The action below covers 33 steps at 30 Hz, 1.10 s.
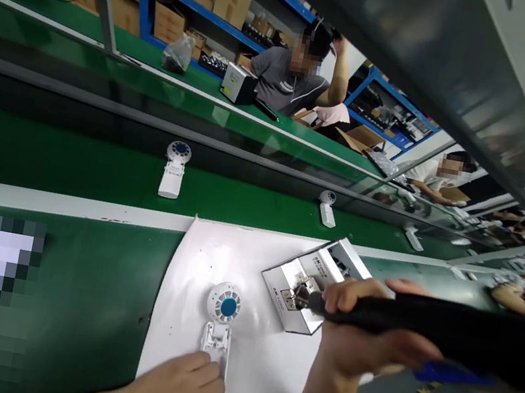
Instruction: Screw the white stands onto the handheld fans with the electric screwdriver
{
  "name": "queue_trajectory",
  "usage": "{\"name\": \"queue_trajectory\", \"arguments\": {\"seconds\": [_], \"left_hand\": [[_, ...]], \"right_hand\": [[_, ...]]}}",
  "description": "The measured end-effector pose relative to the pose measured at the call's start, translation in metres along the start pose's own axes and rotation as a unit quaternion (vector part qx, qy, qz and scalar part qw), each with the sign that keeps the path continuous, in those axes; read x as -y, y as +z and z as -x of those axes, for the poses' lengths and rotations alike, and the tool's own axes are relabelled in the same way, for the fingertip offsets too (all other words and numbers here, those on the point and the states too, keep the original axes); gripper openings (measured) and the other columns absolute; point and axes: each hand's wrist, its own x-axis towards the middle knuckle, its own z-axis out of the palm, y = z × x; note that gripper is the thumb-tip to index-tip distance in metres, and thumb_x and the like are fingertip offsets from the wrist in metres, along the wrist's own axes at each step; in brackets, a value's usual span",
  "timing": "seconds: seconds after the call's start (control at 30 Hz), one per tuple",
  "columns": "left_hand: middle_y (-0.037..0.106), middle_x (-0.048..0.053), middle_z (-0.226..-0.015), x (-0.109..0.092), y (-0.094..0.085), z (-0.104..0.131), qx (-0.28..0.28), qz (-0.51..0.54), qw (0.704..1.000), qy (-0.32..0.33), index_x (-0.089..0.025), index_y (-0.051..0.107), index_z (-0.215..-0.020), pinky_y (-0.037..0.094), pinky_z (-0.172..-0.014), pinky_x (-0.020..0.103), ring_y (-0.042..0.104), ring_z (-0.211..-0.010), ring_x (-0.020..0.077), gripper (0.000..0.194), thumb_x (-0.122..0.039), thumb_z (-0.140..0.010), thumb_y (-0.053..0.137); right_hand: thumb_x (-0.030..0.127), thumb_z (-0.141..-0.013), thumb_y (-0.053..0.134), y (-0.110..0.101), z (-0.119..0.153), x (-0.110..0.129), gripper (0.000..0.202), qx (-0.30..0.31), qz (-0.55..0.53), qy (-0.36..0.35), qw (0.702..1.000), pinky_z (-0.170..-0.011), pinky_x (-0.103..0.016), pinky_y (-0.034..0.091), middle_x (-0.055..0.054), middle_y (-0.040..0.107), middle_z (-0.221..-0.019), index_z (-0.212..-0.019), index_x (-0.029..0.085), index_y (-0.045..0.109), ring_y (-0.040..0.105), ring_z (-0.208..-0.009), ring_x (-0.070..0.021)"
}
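Observation:
My left hand (187, 392) is closed on the lower part of a white device (217, 336), which lies on a white sheet. The device has a round head with a vented ring and a blue centre. My right hand (357, 335) grips a black handheld tool (426, 330), an electric screwdriver by its look. The tool's tip points into a silver box (293, 293) with a slotted metal mechanism, which sits on the sheet to the right of the device. Whether the tip touches the mechanism is hard to tell.
Similar white devices (173, 171) (328, 209) (412, 237) stand along the green belt beyond the white ledge (62, 205). A blurred-out rectangular item lies at the left. Metal framing crosses overhead. People sit across the line; another person's arm shows at the far right.

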Motion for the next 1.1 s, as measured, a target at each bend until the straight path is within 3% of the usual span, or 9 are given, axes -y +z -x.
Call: {"name": "queue_trajectory", "arguments": {"seconds": [0.2, 0.37, 0.57, 0.73, 0.93, 1.03, 1.1], "left_hand": [[0.055, 0.002, -0.079, -0.001, -0.007, -0.002, 0.031, 0.001, 1.0, -0.001, -0.018, 0.058, -0.084, 0.038, -0.071, 0.037, 0.047, -0.073, 0.02, 0.02, -0.022, -0.098, 0.071], [0.059, 0.002, -0.084, 0.002, -0.026, -0.009, 0.086, 0.05, 0.995, -0.012, -0.018, 0.059, -0.089, 0.041, -0.075, 0.037, 0.05, -0.078, 0.0208, 0.021, -0.029, -0.097, 0.075], [0.066, 0.005, -0.094, 0.005, -0.041, -0.014, 0.123, 0.119, 0.985, -0.02, -0.016, 0.062, -0.097, 0.045, -0.086, 0.037, 0.055, -0.088, 0.0225, 0.021, -0.03, -0.094, 0.077], [0.066, 0.006, -0.094, 0.006, -0.042, -0.014, 0.122, 0.128, 0.984, -0.018, -0.016, 0.063, -0.098, 0.045, -0.087, 0.038, 0.056, -0.088, 0.0233, 0.02, -0.03, -0.094, 0.075], [0.065, 0.006, -0.094, 0.006, -0.04, -0.012, 0.129, 0.116, 0.985, -0.012, -0.014, 0.065, -0.101, 0.044, -0.086, 0.038, 0.057, -0.09, 0.0237, 0.021, -0.034, -0.097, 0.072], [0.068, 0.009, -0.102, 0.005, -0.044, -0.014, 0.133, 0.113, 0.985, 0.002, -0.015, 0.069, -0.102, 0.046, -0.089, 0.038, 0.06, -0.096, 0.0238, 0.019, -0.033, -0.103, 0.064], [0.07, 0.009, -0.108, 0.006, -0.045, -0.016, 0.146, 0.096, 0.985, 0.006, -0.017, 0.073, -0.103, 0.047, -0.091, 0.038, 0.063, -0.101, 0.0236, 0.021, -0.028, -0.107, 0.055]], "right_hand": [[0.08, -0.091, 0.059, -0.006, -0.003, -0.029, 0.059, -0.016, 0.017, 0.058, 0.998, -0.038, -0.027, 0.039, 0.008, 0.052, -0.053, -0.102, 0.022, 0.056, 0.042, -0.035, -0.0122], [0.096, -0.084, 0.044, 0.005, 0.02, -0.006, 0.072, 0.075, -0.095, 0.183, 0.976, -0.035, -0.025, 0.036, 0.012, 0.048, -0.049, -0.109, 0.029, 0.055, 0.035, -0.031, -0.0117], [0.092, -0.089, 0.044, 0.021, 0.058, 0.027, 0.069, 0.11, -0.17, 0.184, 0.962, -0.035, -0.025, 0.041, 0.01, 0.054, -0.051, -0.112, 0.03, 0.063, 0.04, -0.031, -0.011], [0.098, -0.086, 0.031, 0.028, 0.072, 0.016, 0.079, 0.116, -0.17, 0.183, 0.961, -0.036, -0.025, 0.041, 0.01, 0.052, -0.052, -0.112, 0.03, 0.061, 0.038, -0.033, -0.0103], [0.096, -0.084, 0.048, 0.03, 0.082, 0.002, 0.07, 0.106, -0.171, 0.238, 0.95, -0.04, -0.025, 0.041, 0.01, 0.052, -0.053, -0.105, 0.03, 0.058, 0.04, -0.036, -0.0112], [0.096, -0.076, 0.06, 0.019, 0.086, -0.01, 0.071, 0.135, -0.181, 0.264, 0.938, -0.042, -0.027, 0.041, 0.008, 0.053, -0.051, -0.099, 0.029, 0.061, 0.042, -0.038, -0.0129], [0.093, -0.068, 0.072, 0.006, 0.09, -0.028, 0.07, 0.11, -0.203, 0.294, 0.927, -0.041, -0.029, 0.039, 0.007, 0.051, -0.049, -0.095, 0.029, 0.064, 0.039, -0.038, -0.0137]]}}
